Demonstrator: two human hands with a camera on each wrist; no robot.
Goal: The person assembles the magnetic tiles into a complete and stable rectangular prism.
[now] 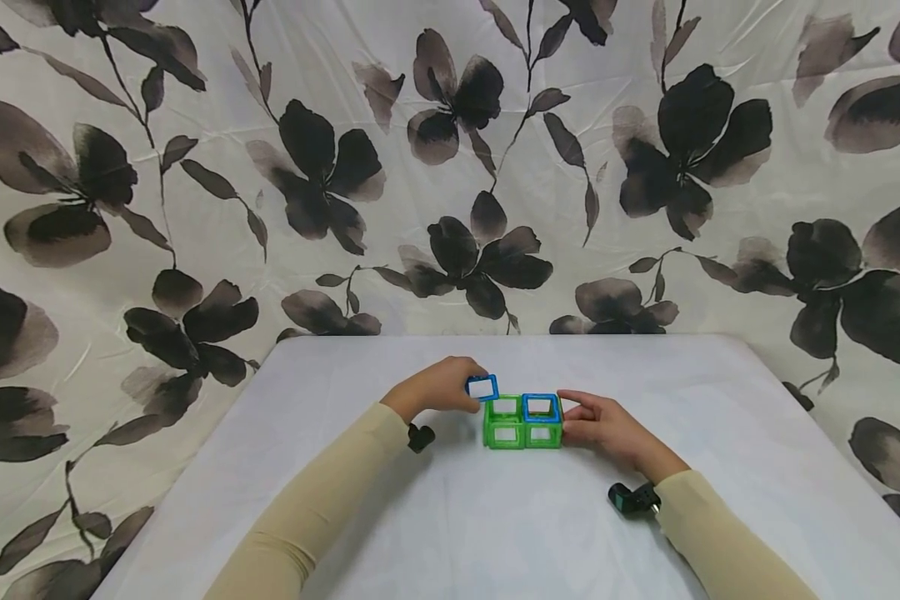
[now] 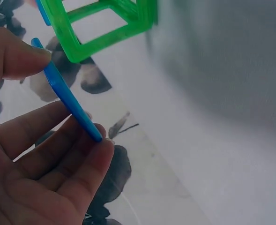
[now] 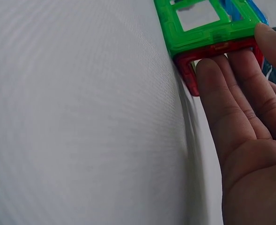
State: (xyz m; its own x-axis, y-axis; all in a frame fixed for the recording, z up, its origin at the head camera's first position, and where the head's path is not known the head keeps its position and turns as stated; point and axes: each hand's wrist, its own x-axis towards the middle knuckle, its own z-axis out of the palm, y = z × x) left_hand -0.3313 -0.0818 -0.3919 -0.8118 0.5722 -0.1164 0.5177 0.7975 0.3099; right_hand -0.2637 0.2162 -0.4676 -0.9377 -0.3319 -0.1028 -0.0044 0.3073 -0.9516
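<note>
My left hand (image 1: 438,386) pinches a blue square magnetic tile (image 2: 70,98) between thumb and fingertips. That tile is tilted and stands at the upper left corner of a box (image 1: 525,425) built from magnetic tiles. Green tiles form the box's front, and on its top a green tile lies at left, with a blue one (image 1: 542,397) at right. On the right end, my right hand (image 1: 607,429) rests its extended fingers against a red tile (image 3: 217,48). Its thumb (image 3: 271,44) is at the box's edge in the right wrist view.
A white-covered table (image 1: 525,525) carries the box near its middle. Behind it hangs a white cloth (image 1: 390,275) with dark flower prints. Small black camera mounts sit at the left wrist (image 1: 421,437) and the right wrist (image 1: 633,499).
</note>
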